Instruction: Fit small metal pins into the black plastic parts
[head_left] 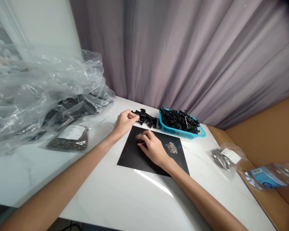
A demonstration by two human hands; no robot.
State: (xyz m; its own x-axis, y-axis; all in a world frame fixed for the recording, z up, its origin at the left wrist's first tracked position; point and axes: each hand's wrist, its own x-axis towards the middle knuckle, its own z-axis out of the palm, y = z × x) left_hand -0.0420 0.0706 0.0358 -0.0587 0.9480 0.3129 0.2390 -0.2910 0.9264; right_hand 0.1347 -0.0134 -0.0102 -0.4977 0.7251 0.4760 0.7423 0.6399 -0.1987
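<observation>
My left hand [125, 122] reaches to a loose pile of black plastic parts [146, 118] at the far edge of a black mat [135, 157], its fingers pinched on one of them. My right hand [152, 146] rests on the mat, fingers curled over a small heap of shiny metal pins [138, 136], pinching one thin pin. A second heap of metal pins [171, 147] lies on the mat to the right of that hand.
A blue basket [183, 132] full of black parts stands behind the mat. Large clear plastic bags [43, 96] with dark parts fill the left side; a small labelled bag [69, 139] lies before them. Another small bag [223, 158], a water bottle [269, 176] and a cardboard box [267, 134] sit right.
</observation>
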